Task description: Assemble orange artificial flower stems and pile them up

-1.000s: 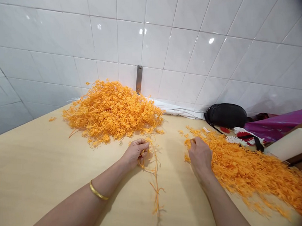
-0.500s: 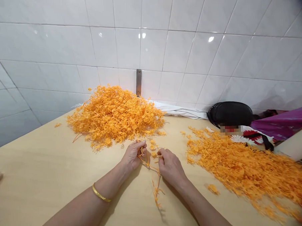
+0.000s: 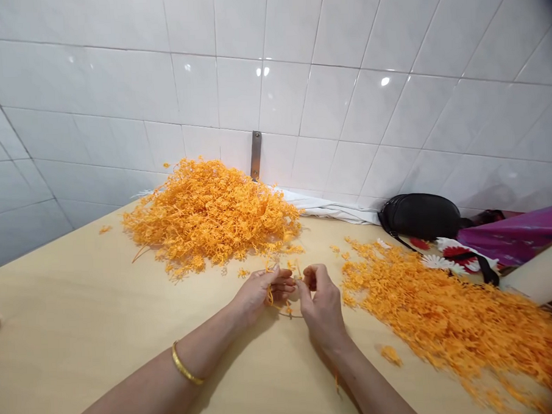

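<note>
Head view, looking down at a pale wooden table (image 3: 80, 325), tiled white wall (image 3: 298, 90) behind it.

Between the hands: a thin orange strand (image 3: 271, 295) with small curled offshoots, material not clear at this size. Its long axis runs roughly left to right across the gap between the hands, with a thin loop sagging toward the person at 6 o'clock, just above the table. Both ends are lost in the fingers.

Left hand (image 3: 261, 291): half closed, palm turned inward, fingers pointing toward 3 o'clock, the strand gathered against them. Gold bangle (image 3: 186, 365) on that wrist.

Right hand (image 3: 321, 299): raised on its edge, fingers pointing toward 12 o'clock, fingertips (image 3: 309, 277) bunched close to the left hand at the strand. Whether they actually pinch it cannot be told; the fingers hide the spot.

Around the hands: a large orange heap (image 3: 208, 225) at 11 o'clock, near the wall; a wide orange spread (image 3: 446, 328) at 3 o'clock; a small clump (image 3: 390, 356) at its near edge. Beyond that, at 2 o'clock, a black bag (image 3: 418, 216) and purple cloth (image 3: 515, 236).
</note>
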`<action>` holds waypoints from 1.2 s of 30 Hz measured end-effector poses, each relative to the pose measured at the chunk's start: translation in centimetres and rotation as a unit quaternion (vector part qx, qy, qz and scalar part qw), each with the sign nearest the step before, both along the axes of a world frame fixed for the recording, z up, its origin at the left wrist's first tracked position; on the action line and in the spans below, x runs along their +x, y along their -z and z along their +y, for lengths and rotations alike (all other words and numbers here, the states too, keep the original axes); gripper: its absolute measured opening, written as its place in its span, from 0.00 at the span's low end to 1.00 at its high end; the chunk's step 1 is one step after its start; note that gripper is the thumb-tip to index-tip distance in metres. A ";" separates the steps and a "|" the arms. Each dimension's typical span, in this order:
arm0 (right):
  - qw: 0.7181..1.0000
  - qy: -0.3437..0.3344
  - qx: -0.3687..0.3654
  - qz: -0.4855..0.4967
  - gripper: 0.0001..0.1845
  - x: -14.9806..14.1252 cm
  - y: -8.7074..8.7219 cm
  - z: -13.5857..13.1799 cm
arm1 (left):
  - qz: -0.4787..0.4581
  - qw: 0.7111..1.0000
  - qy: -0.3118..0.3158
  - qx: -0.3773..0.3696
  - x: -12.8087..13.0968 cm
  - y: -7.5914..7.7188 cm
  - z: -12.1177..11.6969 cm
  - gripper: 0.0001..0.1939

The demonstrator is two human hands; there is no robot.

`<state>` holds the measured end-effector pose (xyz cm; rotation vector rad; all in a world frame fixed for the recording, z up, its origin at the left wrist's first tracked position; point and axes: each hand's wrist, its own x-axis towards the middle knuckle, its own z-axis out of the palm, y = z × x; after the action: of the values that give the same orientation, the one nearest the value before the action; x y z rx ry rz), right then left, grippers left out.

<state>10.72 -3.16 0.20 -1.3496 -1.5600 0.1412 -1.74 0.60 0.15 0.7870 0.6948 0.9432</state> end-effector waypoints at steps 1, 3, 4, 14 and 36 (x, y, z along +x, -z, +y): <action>0.998 -0.002 0.003 -0.068 0.03 -0.2 -0.1 -0.2 | -0.015 1.000 0.002 -0.003 0.1 0.1 0.0 0.13; 0.981 -0.024 0.000 -0.192 0.05 -0.7 -0.3 -0.6 | -0.044 0.999 0.003 -0.003 0.2 0.4 0.0 0.12; 0.970 -0.036 -0.002 -0.242 0.06 -1.0 -0.3 -0.7 | -0.058 0.998 0.004 -0.001 0.2 0.5 0.1 0.11; 0.950 0.059 -0.041 -0.305 0.09 -0.9 0.0 -0.4 | -0.136 0.985 0.070 -0.085 0.1 0.3 -0.2 0.10; 0.931 -0.174 -0.180 0.267 0.16 0.1 -0.2 0.5 | -0.018 0.999 0.046 -0.005 0.6 0.3 -0.7 0.06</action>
<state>10.86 -2.62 0.39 -1.1560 -1.3177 0.9741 -1.10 -0.13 -0.18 0.7853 0.6274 0.8680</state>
